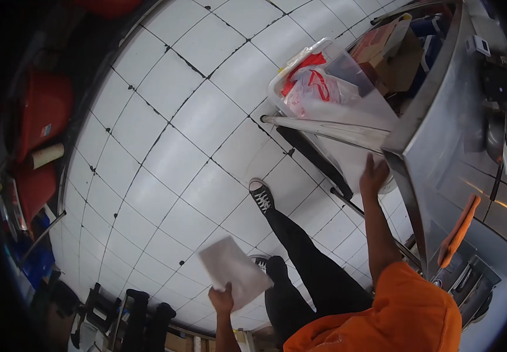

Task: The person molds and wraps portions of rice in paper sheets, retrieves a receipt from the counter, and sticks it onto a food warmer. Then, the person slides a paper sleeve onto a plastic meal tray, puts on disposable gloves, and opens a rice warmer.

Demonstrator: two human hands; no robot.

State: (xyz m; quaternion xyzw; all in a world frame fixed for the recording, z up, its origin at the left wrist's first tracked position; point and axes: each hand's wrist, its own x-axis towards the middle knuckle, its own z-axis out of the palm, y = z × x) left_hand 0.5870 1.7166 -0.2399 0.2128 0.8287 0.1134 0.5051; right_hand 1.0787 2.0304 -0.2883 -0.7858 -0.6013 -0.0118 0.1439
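My left hand point(222, 299) grips a flat white rectangular sheet point(236, 270) by its lower edge, with the thumb over the front. It looks like paper or a thin packet; which one I cannot tell. My right hand point(374, 176) reaches below the corner of a steel table point(409, 132), against a whitish surface point(350, 158) under the table's edge. Its fingers are blurred, so I cannot make out whether they grip anything. Just beyond stands a clear plastic bin point(371, 97) holding white and red plastic bags point(318, 88).
A cardboard box point(385, 56) sits beside the bin. An orange-handled item point(459, 232) lies on the right near metal trays point(470, 287). Red tubs point(45, 114) line the left side, and black stools point(136, 317) stand at lower left. White tiles point(165, 146) cover the floor.
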